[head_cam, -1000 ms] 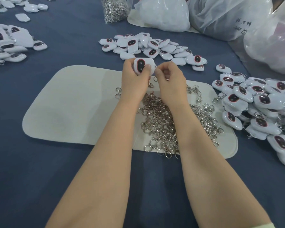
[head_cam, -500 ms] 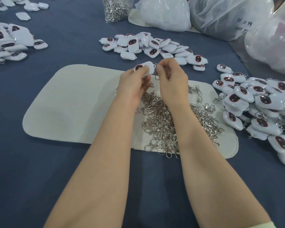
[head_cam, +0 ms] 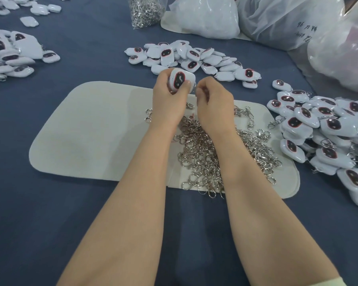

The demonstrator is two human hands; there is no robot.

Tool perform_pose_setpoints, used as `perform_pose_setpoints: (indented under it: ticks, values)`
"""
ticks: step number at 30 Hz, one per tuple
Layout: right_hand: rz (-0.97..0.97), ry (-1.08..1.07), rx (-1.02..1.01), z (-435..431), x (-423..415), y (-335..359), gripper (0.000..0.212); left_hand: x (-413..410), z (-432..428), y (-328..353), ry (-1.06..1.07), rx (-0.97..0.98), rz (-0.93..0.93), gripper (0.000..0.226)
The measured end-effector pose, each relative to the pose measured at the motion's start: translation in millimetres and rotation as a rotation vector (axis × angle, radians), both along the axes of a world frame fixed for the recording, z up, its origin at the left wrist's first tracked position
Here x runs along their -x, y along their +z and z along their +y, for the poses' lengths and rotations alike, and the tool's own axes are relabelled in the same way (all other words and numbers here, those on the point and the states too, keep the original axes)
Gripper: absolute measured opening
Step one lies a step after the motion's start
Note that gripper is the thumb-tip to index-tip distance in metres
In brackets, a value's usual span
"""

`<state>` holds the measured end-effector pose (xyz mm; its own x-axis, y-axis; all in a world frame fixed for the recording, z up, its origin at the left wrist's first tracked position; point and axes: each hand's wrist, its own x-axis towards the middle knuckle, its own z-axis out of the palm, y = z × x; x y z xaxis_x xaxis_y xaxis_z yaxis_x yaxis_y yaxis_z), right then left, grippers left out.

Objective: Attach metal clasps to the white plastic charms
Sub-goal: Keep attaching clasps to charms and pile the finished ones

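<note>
Beneath the wrists, clasps (head_cam: 215, 155) are heaped. A white charm (head_cam: 181, 79) with a dark, red-rimmed oval face is gripped by the left hand (head_cam: 167, 100). Just beside it, the right hand (head_cam: 213, 102) is curled, and whether anything is held cannot be told. Beyond, a charm pile (head_cam: 191, 56) is seen.

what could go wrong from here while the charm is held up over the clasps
1. The left hand grips the white charm in the air; a slip could drop it into the loose clasp pile, where it may tangle.
2. Both forearms cross over that pile, so drawing them back may drag clasps off the felt mat.
3. The right hand curls its fingers over whatever it pinches, so a missed hookup might go unseen.
</note>
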<state>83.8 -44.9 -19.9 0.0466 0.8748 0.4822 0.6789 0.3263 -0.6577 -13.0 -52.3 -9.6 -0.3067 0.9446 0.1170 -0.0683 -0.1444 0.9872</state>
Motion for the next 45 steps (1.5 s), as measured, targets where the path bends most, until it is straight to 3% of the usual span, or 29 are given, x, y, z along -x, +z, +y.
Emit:
perform_pose_setpoints:
  ticks: [7, 14, 17, 19, 21, 25, 26, 27, 29, 31, 33, 35, 37, 40, 45]
  values:
    - [0.039, -0.025, 0.136, 0.3, -0.2, 0.3, 0.016, -2.6, 2.1, -2.5, 0.037, 0.011, 0.158, 0.015]
    - [0.195, 0.07, 0.27, 0.7, -5.6, 17.7, 0.023, -6.4, -1.1, 0.8, -0.064, 0.064, 0.115, 0.02]
    - [0.217, 0.083, 0.314, -1.3, -12.3, 25.8, 0.011, -9.5, 0.3, 1.2, -0.071, 0.104, 0.074, 0.039]
    - [0.31, 0.003, 0.342, 0.1, -16.6, 29.1, 0.013, -10.3, 1.4, 0.9, -0.081, 0.11, 0.048, 0.047]
    - [0.632, -0.127, 0.321, 3.3, -24.8, 31.5, 0.018, -10.6, 1.6, 0.5, -0.059, 0.11, 0.055, 0.041]
    - [1.64, -0.176, 0.023, -0.1, -46.5, 38.6, 0.022, -9.3, 0.0, -0.4, 0.045, 0.13, -0.037, 0.018]
    - [1.801, -0.188, -0.07, -0.3, -51.0, 37.8, 0.021, -8.7, 0.1, 0.1, 0.064, 0.135, -0.066, 0.015]
    - [1.845, -0.207, -0.092, -0.9, -53.0, 37.3, 0.023, -8.0, 1.0, 0.6, 0.079, 0.135, -0.085, 0.014]
    - [1.696, -0.196, -0.009, -0.2, -46.4, 34.5, 0.025, -7.6, 2.1, 1.1, 0.095, 0.124, -0.093, 0.013]
    - [1.423, -0.181, 0.085, 3.0, -34.5, 31.8, 0.014, -9.9, 1.8, 0.0, 0.098, 0.118, -0.102, 0.014]
    - [1.038, -0.254, 0.19, 11.3, -23.5, 30.0, 0.015, -15.0, 2.2, -0.5, 0.094, 0.12, -0.099, 0.014]
    - [0.572, -0.296, 0.296, 20.9, -15.6, 25.6, 0.03, -20.7, 4.2, 0.8, 0.076, 0.128, -0.087, 0.013]
    - [0.266, -0.311, 0.364, 30.2, -9.6, 23.1, 0.04, -26.6, 9.5, 4.9, 0.06, 0.148, -0.061, 0.012]
    - [0.062, -0.328, 0.397, 43.4, -2.9, 20.6, 0.045, -34.1, 17.1, 10.5, 0.043, 0.156, -0.037, 0.015]
    - [-0.081, -0.274, 0.407, 56.9, 0.3, 10.8, 0.047, -38.6, 25.8, 7.7, 0.063, 0.177, -0.015, 0.02]
